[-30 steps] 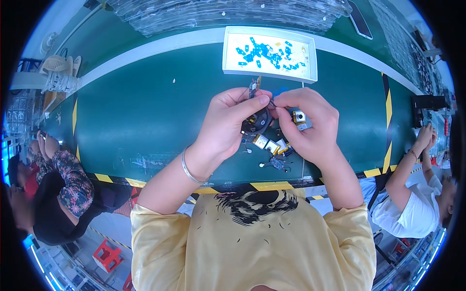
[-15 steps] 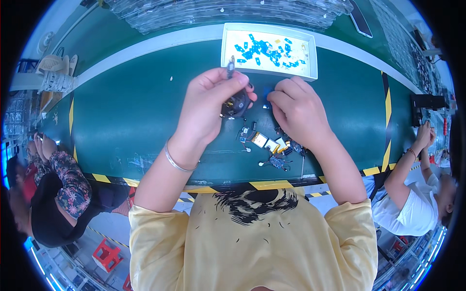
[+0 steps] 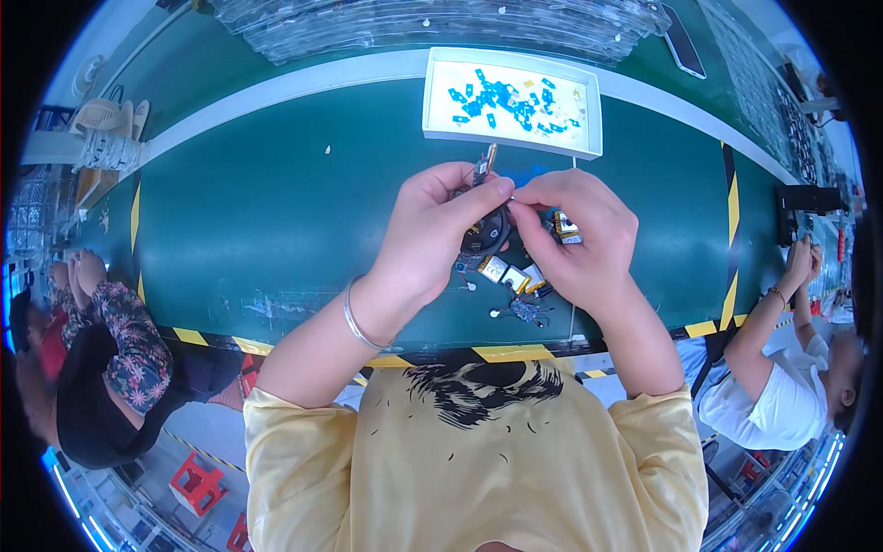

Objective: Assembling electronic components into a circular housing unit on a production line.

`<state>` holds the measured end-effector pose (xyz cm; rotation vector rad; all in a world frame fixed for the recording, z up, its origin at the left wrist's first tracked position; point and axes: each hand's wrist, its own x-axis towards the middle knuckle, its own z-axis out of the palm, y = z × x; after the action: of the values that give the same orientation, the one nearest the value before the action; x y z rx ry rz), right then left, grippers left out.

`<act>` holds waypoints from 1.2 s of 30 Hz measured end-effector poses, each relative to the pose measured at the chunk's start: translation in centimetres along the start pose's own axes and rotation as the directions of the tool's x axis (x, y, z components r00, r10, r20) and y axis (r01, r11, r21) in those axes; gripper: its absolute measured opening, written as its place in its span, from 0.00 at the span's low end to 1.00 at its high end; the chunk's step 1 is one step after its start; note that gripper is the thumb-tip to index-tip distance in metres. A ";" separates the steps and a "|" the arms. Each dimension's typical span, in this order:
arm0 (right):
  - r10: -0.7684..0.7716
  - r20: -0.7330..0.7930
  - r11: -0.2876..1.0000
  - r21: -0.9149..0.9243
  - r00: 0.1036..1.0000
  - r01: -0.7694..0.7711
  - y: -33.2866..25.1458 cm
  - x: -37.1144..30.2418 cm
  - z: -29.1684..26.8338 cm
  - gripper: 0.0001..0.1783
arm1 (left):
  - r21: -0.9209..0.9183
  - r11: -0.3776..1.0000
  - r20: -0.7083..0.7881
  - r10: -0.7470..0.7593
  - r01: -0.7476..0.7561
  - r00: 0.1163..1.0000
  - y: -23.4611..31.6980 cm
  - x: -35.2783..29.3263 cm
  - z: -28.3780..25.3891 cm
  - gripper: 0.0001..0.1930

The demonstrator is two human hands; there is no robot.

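A round black plastic housing with small electronic parts inside (image 3: 485,232) is gripped in the left hand (image 3: 451,216), its thumb pressed across the upper side, and is held above the green tabletop (image 3: 276,202), just in front of the shallow white rectangular box (image 3: 511,144). A narrow dark piece with a gold-coloured tip (image 3: 491,158) is seen projecting beyond the left thumb. The thumb and forefinger of the right hand (image 3: 578,230) are pinched together beside the tip of the left thumb; whatever is caught between them is too small to be told. A bright blue patch (image 3: 524,173) is partly hidden behind the hands. Many small, flat blue pieces (image 3: 497,96) are scattered inside the box. Nearer the body, flat silver battery-like packs with yellow edges (image 3: 494,268) are gathered in a loose group, one more being partly covered by the right hand, and a small tangle of thin dark wires (image 3: 526,311) is placed just below the group. The near edge is marked with yellow-and-black striped tape (image 3: 515,353). A silver bangle (image 3: 353,317) is worn on the left wrist. Beyond the box, long clear plastic strips (image 3: 441,32) are piled up.
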<state>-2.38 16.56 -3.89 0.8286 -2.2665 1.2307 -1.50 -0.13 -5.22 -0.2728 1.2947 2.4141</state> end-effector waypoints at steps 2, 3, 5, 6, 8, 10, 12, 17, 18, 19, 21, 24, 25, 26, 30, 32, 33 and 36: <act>0.061 0.013 0.998 -0.009 0.998 -0.061 0.1 0.0 -0.4 0.09 | -0.001 1.000 0.010 -0.010 0.010 1.000 0.2 -0.1 0.2 0.06; 0.063 0.011 0.998 -0.010 0.998 -0.063 0.1 0.0 -0.6 0.09 | -0.024 0.999 0.029 -0.029 0.030 0.999 0.4 -0.2 0.3 0.06; 0.109 0.023 0.994 -0.012 0.994 -0.109 0.0 0.2 -1.1 0.08 | -0.047 0.998 0.050 -0.044 0.047 0.998 0.7 -0.3 0.2 0.07; 0.109 0.021 0.994 -0.012 0.994 -0.108 -0.1 0.2 -1.1 0.08 | -0.006 1.000 0.092 -0.016 0.016 0.996 0.9 -0.4 0.0 0.09; 0.207 -0.022 0.977 -0.040 0.978 -0.207 -0.1 0.1 -1.1 0.08 | 0.034 0.999 0.138 0.009 -0.014 0.990 1.1 -0.6 0.1 0.13; 0.307 -0.020 0.951 0.051 0.952 -0.306 0.2 0.0 -1.3 0.09 | 0.124 0.992 0.127 -0.045 0.029 0.991 1.7 -1.1 0.7 0.20; 0.401 -0.008 0.907 0.143 0.916 -0.396 0.5 -0.1 -1.5 0.09 | 0.119 0.992 0.138 -0.063 0.046 0.988 1.9 -1.1 0.9 0.21; 0.210 0.052 0.975 0.068 0.976 -0.213 -0.3 -0.3 -1.0 0.10 | 0.101 0.995 0.154 -0.041 0.026 0.987 1.0 -1.2 0.9 0.21; 0.212 0.051 0.974 0.069 0.976 -0.215 -0.3 -0.3 -0.7 0.10 | 0.079 0.996 0.159 -0.040 0.027 0.986 1.2 -1.4 1.0 0.21; 0.143 -0.003 0.989 0.034 0.990 -0.143 -0.3 -0.3 -0.5 0.10 | 0.056 0.998 0.165 -0.039 0.030 0.985 1.3 -1.5 1.0 0.20; 0.075 -0.054 0.997 -0.006 0.996 -0.075 -0.4 -0.2 -0.2 0.11 | 0.018 1.000 0.172 -0.023 0.020 0.985 1.2 -1.8 1.2 0.20; 0.090 -0.083 0.995 0.051 0.992 -0.086 -0.4 -0.3 -0.1 0.11 | -0.027 1.000 0.174 0.003 0.001 0.985 1.2 -2.0 1.3 0.20; 0.083 -0.080 0.996 0.042 0.993 -0.080 -0.4 -0.2 -0.1 0.11 | -0.034 0.999 0.171 0.012 -0.007 0.985 1.1 -2.1 1.4 0.20; 0.076 -0.077 0.997 0.032 0.994 -0.073 -0.4 -0.2 -0.1 0.10 | -0.034 0.999 0.169 0.013 -0.007 0.986 1.0 -2.2 1.4 0.20; 0.058 -0.053 0.997 0.063 0.997 -0.055 0.2 -0.2 -0.1 0.09 | 0.101 0.984 0.181 0.130 -0.150 0.975 0.6 -2.5 1.6 0.20; 0.047 -0.054 0.997 0.071 0.997 -0.043 0.6 -0.2 0.0 0.07 | 0.155 0.970 0.189 0.158 -0.188 0.969 0.5 -2.5 1.5 0.20; 0.045 -0.055 0.997 0.070 0.997 -0.041 0.8 -0.2 0.0 0.07 | 0.168 0.967 0.182 0.161 -0.192 0.970 0.4 -2.5 1.4 0.19; -0.022 -0.026 0.998 0.056 0.999 0.024 0.8 -0.4 0.1 0.12 | 0.168 0.980 0.130 0.081 -0.102 0.988 1.1 -1.9 0.9 0.16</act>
<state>-2.62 16.98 -4.69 0.8520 -2.2054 1.2929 -0.19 -0.41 -3.24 -0.0156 1.4800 2.3314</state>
